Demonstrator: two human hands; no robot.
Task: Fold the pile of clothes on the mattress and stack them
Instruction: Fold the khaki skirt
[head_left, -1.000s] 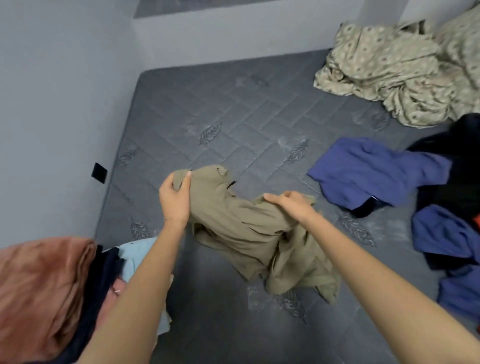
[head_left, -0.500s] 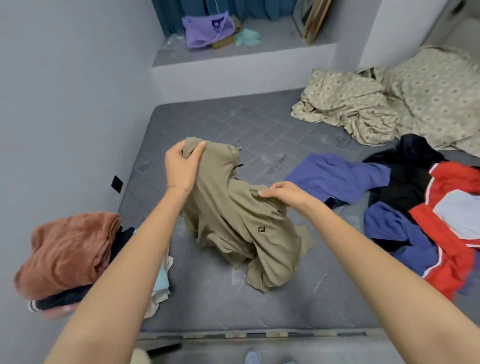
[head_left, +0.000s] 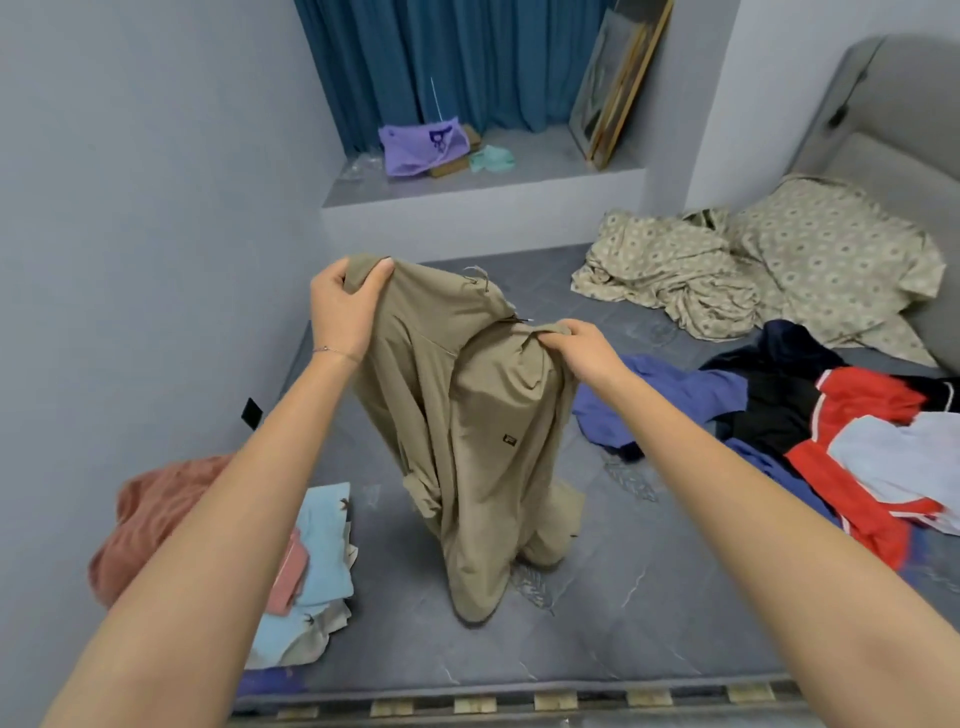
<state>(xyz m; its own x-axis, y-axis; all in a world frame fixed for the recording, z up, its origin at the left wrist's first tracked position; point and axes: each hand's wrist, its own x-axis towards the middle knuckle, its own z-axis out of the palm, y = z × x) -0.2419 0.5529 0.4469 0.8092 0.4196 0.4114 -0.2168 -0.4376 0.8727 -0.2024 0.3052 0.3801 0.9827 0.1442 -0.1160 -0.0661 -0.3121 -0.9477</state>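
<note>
A khaki garment (head_left: 478, 441) with a small dark logo patch hangs upright over the grey mattress (head_left: 649, 623), its lower end still touching the surface. My left hand (head_left: 345, 306) grips its upper left edge. My right hand (head_left: 576, 348) pinches the upper right edge, lower than the left. To the right lies the loose pile of clothes (head_left: 831, 441): blue, black, red and white pieces. On the left sits a stack of folded clothes (head_left: 317, 561), light blue and pink, with a rust-coloured garment (head_left: 150, 514) beside it.
A crumpled patterned beige sheet (head_left: 727, 275) covers the far right of the mattress, against a grey headboard (head_left: 893, 130). Beyond the mattress a ledge (head_left: 467, 202) holds a purple bag, with a blue curtain behind. A grey wall runs along the left.
Both hands lifted the khaki garment up off the mattress, so it now hangs nearly full length. The view tilted upward, showing the ledge and curtain.
</note>
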